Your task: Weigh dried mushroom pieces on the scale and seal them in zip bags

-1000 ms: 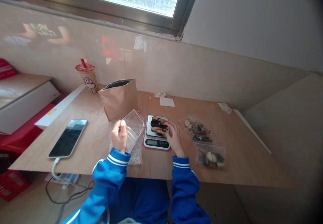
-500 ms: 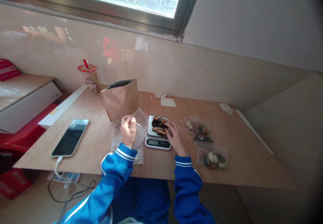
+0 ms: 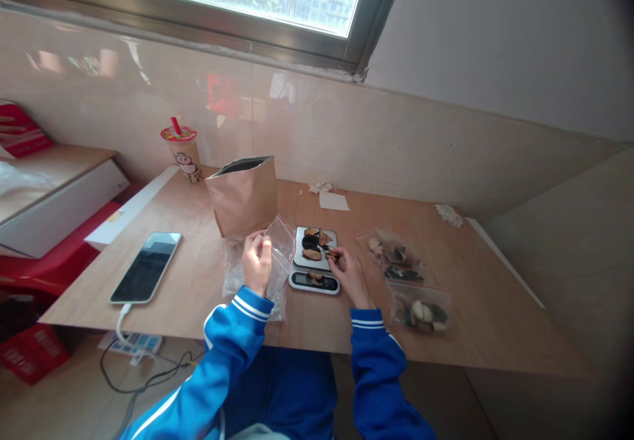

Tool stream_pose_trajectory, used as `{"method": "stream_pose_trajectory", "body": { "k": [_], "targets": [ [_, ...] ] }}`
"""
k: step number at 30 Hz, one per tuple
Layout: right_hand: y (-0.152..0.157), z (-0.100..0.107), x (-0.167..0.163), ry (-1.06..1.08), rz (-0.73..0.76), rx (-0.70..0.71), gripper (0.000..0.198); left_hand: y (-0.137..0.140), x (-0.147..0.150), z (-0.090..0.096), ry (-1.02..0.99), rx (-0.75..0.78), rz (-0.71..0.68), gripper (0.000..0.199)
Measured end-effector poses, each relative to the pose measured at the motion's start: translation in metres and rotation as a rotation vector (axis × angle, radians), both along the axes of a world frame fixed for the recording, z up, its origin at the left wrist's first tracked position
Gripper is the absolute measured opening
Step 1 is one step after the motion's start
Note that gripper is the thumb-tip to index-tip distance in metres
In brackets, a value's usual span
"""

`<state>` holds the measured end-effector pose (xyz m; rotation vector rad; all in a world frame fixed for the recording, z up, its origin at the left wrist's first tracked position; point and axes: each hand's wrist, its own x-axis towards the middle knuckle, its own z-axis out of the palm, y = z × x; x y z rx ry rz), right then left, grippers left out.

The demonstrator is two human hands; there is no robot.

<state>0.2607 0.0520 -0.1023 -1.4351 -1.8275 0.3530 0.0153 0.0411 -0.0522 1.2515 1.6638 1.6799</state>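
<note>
My left hand (image 3: 257, 265) is closed in a pinch on a clear zip bag (image 3: 281, 236), left of a small digital scale (image 3: 300, 265). More clear bags (image 3: 232, 275) lie flat under that hand. Brown and black dried slices (image 3: 312, 254) are spread over the scale's white plate, and one brown piece (image 3: 316, 279) lies across its display. At the plate's right edge, my right hand (image 3: 351, 275) has its fingertips closed on a brown dried slice (image 3: 333, 257). The reading on the display is partly covered.
An open brown paper pouch (image 3: 245, 195) stands behind my left hand. To the right lie zip bags of dried pieces (image 3: 421, 311). A phone (image 3: 147, 267) on a cable, a drink cup (image 3: 185, 159), a white paper slip (image 3: 333, 201) and crumpled tissue (image 3: 448, 215) are on the table.
The slices on the plate have been spread apart, and one piece has come down onto the display. My right hand has shifted to the plate's right edge. The left hand keeps its pinch.
</note>
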Motion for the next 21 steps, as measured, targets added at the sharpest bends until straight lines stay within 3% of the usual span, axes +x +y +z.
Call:
{"method": "stream_pose_trajectory", "body": {
  "k": [5, 8, 11, 14, 18, 21],
  "targets": [
    [-0.013, 0.034, -0.024, 0.321, -0.184, 0.024, 0.028, -0.002, 0.003, -0.002, 0.003, 0.000, -0.013, 0.030],
    [-0.017, 0.068, -0.054, 0.502, -0.054, -0.006, 0.027, -0.003, 0.007, -0.002, 0.023, 0.010, -0.037, 0.029],
    [-0.013, 0.097, -0.081, 0.401, 0.145, -0.072, 0.025, -0.005, 0.010, -0.001, 0.052, 0.012, -0.073, 0.032],
    [-0.015, 0.112, -0.088, 0.207, 0.186, 0.011, 0.027, -0.006, 0.009, -0.002, 0.059, 0.015, -0.075, 0.035],
    [-0.051, 0.094, -0.073, 0.231, 0.035, 0.086, 0.025, -0.002, 0.004, -0.008, 0.028, 0.026, -0.022, 0.035],
    [-0.096, 0.054, -0.060, 0.098, 0.100, -0.073, 0.021, 0.000, 0.002, -0.011, -0.014, 0.057, -0.016, 0.034]
  ]
}}
